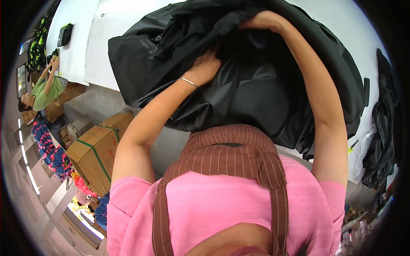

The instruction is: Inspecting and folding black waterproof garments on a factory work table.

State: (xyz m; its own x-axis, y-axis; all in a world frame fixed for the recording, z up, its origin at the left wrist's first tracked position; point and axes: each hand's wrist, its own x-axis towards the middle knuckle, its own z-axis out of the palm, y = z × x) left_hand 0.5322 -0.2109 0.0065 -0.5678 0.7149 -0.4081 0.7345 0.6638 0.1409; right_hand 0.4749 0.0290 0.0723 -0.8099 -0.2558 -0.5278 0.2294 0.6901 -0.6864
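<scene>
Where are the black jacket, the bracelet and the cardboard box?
black jacket [256, 98]: head view, on its smooth middle panel.
bracelet [188, 82]: head view, on the band across the wrist.
cardboard box [92, 149]: head view, on its top face.

White table [106, 51] under a crumpled black garment [256, 94]; small black device [65, 35] near its far corner

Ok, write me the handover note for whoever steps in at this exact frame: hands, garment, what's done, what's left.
Left hand: buried in the folds of the black garment, fingers closed on the fabric.
Right hand: gripping the garment's upper edge.
The garment lies bunched on the white table, partly hanging over the near edge.
Another dark garment pile sits at the right end of the table.
Cardboard boxes stand on the floor to the left.
Done: garment gathered in both hands.
Left: it is not yet spread flat or folded.
</scene>
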